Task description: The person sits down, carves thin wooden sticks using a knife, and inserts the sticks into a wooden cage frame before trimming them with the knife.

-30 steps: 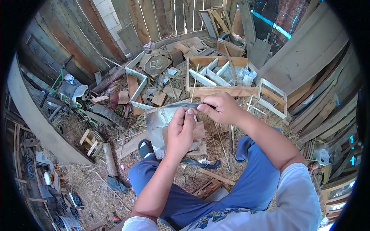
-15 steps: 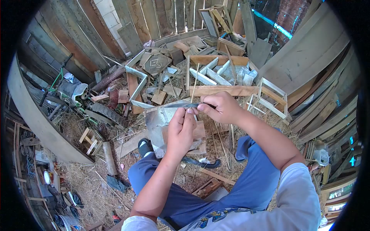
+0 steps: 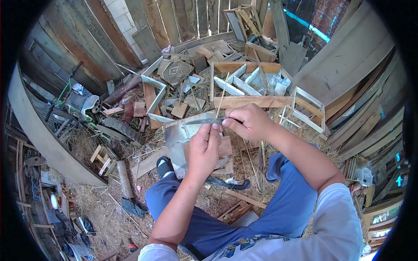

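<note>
My left hand (image 3: 205, 142) is closed around the lower end of a thin wooden stick (image 3: 223, 93), which points up and away from me. In my right hand (image 3: 247, 121) is the dark handle of a knife (image 3: 203, 121), its blade pointing left. The blade lies across the stick just above my left fingers, and the two hands nearly meet. Exactly where the edge touches the wood is too small to make out. Below my hands, a grey metal sheet (image 3: 174, 148) lies by my foot, with wood pieces (image 3: 225, 147) beside it.
Wooden frames (image 3: 257, 102) and a heap of scrap wood (image 3: 178, 71) lie ahead. A wheeled machine (image 3: 89, 106) stands left, near a long curved board (image 3: 48, 135). Between my legs is a wooden box (image 3: 237, 213). Straw (image 3: 104, 209) covers the floor.
The stick's upper end has shifted slightly to the right. The knife blade has turned a little, so more of its flat shows. Both hands stay almost in place.
</note>
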A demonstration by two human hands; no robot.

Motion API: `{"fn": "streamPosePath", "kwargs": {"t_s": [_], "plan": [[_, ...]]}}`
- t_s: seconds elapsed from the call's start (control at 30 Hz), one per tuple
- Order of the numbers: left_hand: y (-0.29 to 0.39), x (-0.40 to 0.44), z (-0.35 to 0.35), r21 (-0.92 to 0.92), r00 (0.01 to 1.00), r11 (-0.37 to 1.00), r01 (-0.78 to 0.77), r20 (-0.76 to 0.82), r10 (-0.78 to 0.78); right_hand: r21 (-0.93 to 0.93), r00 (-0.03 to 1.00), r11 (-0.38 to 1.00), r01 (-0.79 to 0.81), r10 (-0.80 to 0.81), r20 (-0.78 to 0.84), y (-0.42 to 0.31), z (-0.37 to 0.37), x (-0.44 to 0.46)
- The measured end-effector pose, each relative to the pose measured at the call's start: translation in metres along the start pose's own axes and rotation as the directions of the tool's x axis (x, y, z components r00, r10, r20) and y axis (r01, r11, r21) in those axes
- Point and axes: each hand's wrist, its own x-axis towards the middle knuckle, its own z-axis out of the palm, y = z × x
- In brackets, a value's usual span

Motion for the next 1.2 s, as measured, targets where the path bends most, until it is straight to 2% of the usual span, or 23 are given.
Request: {"fn": "streamPosePath", "kwargs": {"t_s": [0.4, 0.5, 0.73, 0.8, 0.93, 1.0, 1.2], "plan": [[-0.0043, 0.0005, 0.0032, -0.145, 1.000, 0.989, -0.017, 0.005, 0.018, 0.031, 0.998, 0.999, 0.044, -0.043, -0.038, 0.0050, 0.0051, -0.0021], [-0.0014, -0.0012, 0.0036, -0.088, 0.998, 0.995, -0.043, 0.042, 0.046, 0.052, 0.998, 0.997, 0.053, -0.051, -0.024, 0.0001, 0.0000, -0.0007], [0.0006, 0.0000, 0.0029, -0.102, 1.000, 0.995, -0.023, 0.017, 0.025, 0.030, 0.999, 0.999, 0.033, -0.034, 0.012, -0.0017, -0.0017, -0.0003], [0.0021, -0.0005, 0.0028, -0.036, 1.000, 0.999, -0.019, 0.012, 0.020, 0.028, 0.999, 0.999, 0.027, -0.027, 0.024, -0.0006, -0.0018, -0.0007], [-0.0040, 0.0004, 0.0033, -0.017, 0.999, 0.999, -0.043, 0.004, 0.043, 0.001, 0.998, 1.000, 0.024, -0.024, 0.057, 0.0046, 0.0013, -0.0031], [-0.0038, 0.0003, 0.0036, -0.067, 1.000, 0.998, -0.001, 0.010, 0.002, 0.008, 0.998, 1.000, 0.019, -0.020, 0.052, 0.0025, 0.0005, -0.0032], [-0.0025, -0.0008, 0.0048, -0.083, 0.999, 0.996, -0.012, 0.033, 0.015, 0.058, 0.999, 0.997, 0.042, -0.041, -0.026, 0.0032, 0.0044, -0.0019]]}}
